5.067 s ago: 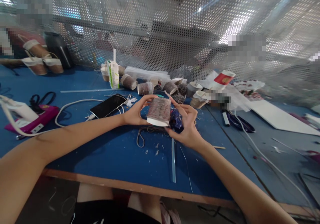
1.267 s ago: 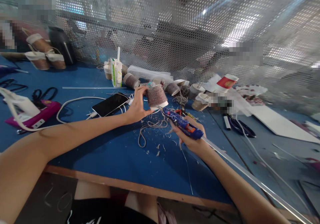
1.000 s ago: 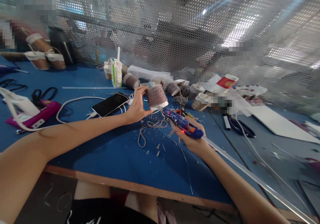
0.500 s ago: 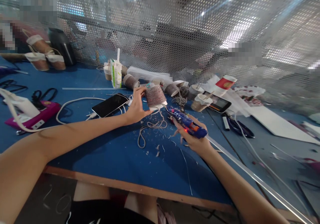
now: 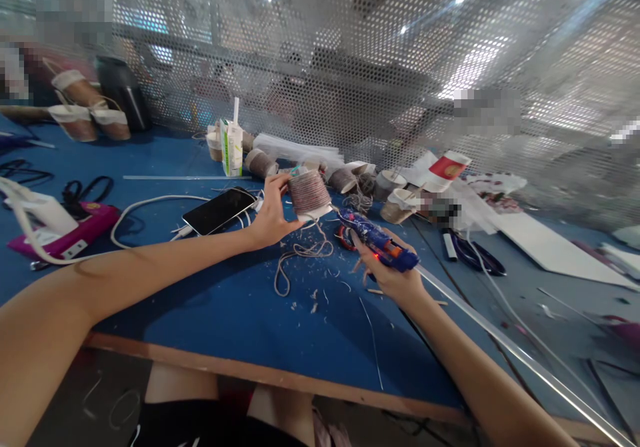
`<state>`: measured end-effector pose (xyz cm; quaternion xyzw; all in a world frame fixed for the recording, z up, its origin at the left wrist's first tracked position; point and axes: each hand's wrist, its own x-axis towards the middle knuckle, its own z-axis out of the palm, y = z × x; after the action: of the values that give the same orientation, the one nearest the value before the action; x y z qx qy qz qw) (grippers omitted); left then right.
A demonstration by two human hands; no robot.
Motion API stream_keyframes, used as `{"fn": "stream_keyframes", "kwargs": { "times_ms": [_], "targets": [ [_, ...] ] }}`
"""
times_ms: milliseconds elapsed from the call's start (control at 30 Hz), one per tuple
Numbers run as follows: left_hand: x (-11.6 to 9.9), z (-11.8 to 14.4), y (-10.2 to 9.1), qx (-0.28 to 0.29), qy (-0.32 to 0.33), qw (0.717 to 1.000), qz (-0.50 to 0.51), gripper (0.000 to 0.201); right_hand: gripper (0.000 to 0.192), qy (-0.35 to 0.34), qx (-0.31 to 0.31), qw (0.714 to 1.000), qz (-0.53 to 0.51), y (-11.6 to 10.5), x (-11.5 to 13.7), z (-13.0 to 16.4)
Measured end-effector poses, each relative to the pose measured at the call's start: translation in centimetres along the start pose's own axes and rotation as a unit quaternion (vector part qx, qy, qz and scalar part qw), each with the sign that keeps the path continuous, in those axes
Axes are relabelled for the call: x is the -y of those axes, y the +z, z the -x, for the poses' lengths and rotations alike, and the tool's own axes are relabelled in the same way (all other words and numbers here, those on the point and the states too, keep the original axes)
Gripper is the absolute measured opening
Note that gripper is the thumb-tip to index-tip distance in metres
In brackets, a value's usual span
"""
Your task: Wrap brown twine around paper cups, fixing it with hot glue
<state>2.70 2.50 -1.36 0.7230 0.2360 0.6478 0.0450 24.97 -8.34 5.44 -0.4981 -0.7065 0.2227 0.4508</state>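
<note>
My left hand (image 5: 270, 212) holds up a paper cup wrapped in brown twine (image 5: 309, 194), tilted with its white rim toward the lower right. My right hand (image 5: 393, 277) grips a blue glue gun (image 5: 377, 240) with an orange trigger and a small red light. Its nozzle points at the cup's rim. A long clear glue stick (image 5: 505, 344) sticks out of the gun's back toward the lower right. A loose end of twine (image 5: 295, 255) hangs from the cup onto the blue table (image 5: 220, 300).
A black phone (image 5: 219, 210) with a white cable lies left of the cup. Behind it stand a milk carton (image 5: 230, 146), several wrapped cups (image 5: 260, 162), a red cup (image 5: 447, 168) and scissors (image 5: 473, 252). A pink device (image 5: 65, 230) sits far left. A perforated metal screen (image 5: 350, 67) backs the table.
Five seconds ago both hands held the cup and the gun lay on the table. Now my right hand holds the gun at the cup's rim; in the last second it drifted slightly right.
</note>
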Motion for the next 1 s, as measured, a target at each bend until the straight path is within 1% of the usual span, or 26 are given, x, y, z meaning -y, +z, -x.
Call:
{"fn": "stream_keyframes", "kwargs": {
  "times_ms": [133, 333, 400, 433, 467, 500, 567, 600, 633, 667, 733, 800, 833, 867, 900, 1000],
  "targets": [
    [0.1, 0.1, 0.0, -0.003, 0.000, 1.000, 0.004, 0.087, 0.031, -0.001, -0.004, 1.000, 0.011, -0.1, -0.6, -0.2],
    [0.4, 0.2, 0.1, -0.001, -0.004, 0.999, 0.047, 0.081, 0.039, 0.010, -0.006, 1.000, 0.026, -0.5, -1.2, -0.5],
    [0.5, 0.2, 0.0, 0.001, 0.000, 0.998, 0.064, 0.081, 0.038, -0.008, -0.004, 0.997, 0.079, -1.0, -1.5, -0.9],
    [0.5, 0.2, 0.0, 0.001, 0.000, 0.997, 0.072, 0.082, 0.038, -0.030, 0.000, 0.991, 0.127, -1.4, -1.7, -1.2],
    [0.5, 0.2, 0.0, -0.002, -0.003, 0.997, 0.079, 0.082, 0.038, -0.053, 0.010, 0.981, 0.187, -1.8, -1.9, -1.6],
    [0.5, 0.3, 0.0, -0.005, -0.009, 0.996, 0.083, 0.082, 0.037, -0.076, 0.024, 0.964, 0.253, -2.2, -2.1, -1.9],
    [0.4, 0.4, 0.1, -0.007, -0.020, 0.996, 0.090, 0.082, 0.035, -0.087, 0.067, 0.922, 0.370, -3.0, -2.7, -2.7],
    [0.3, 0.4, 0.1, -0.006, -0.023, 0.995, 0.092, 0.083, 0.034, -0.081, 0.092, 0.904, 0.409, -3.4, -3.0, -3.1],
    [0.3, 0.4, 0.1, -0.004, -0.025, 0.995, 0.095, 0.083, 0.033, -0.073, 0.117, 0.892, 0.430, -3.9, -3.2, -3.4],
    [0.2, 0.4, 0.0, -0.001, -0.025, 0.995, 0.099, 0.083, 0.035, -0.071, 0.138, 0.887, 0.436, -4.3, -3.5, -3.7],
    [0.0, 0.3, 0.0, 0.004, -0.022, 0.994, 0.107, 0.083, 0.046, -0.081, 0.155, 0.891, 0.419, -5.4, -4.0, -4.1],
    [-0.1, 0.3, -0.1, 0.008, -0.018, 0.994, 0.112, 0.083, 0.062, -0.099, 0.142, 0.903, 0.394, -6.5, -4.4, -4.3],
    [-0.1, 0.3, -0.1, 0.008, -0.016, 0.993, 0.113, 0.083, 0.068, -0.107, 0.130, 0.908, 0.384, -7.0, -4.5, -4.3],
    [-0.1, 0.3, -0.1, 0.008, -0.015, 0.993, 0.114, 0.083, 0.069, -0.114, 0.116, 0.913, 0.375, -7.4, -4.5, -4.3],
    [-0.2, 0.3, -0.1, 0.007, -0.014, 0.993, 0.116, 0.083, 0.066, -0.120, 0.104, 0.918, 0.364, -7.7, -4.4, -4.3],
    [-0.1, 0.4, 0.0, 0.003, -0.017, 0.992, 0.124, 0.084, 0.050, -0.146, 0.089, 0.936, 0.308, -7.6, -3.8, -4.0]
  ]
}}
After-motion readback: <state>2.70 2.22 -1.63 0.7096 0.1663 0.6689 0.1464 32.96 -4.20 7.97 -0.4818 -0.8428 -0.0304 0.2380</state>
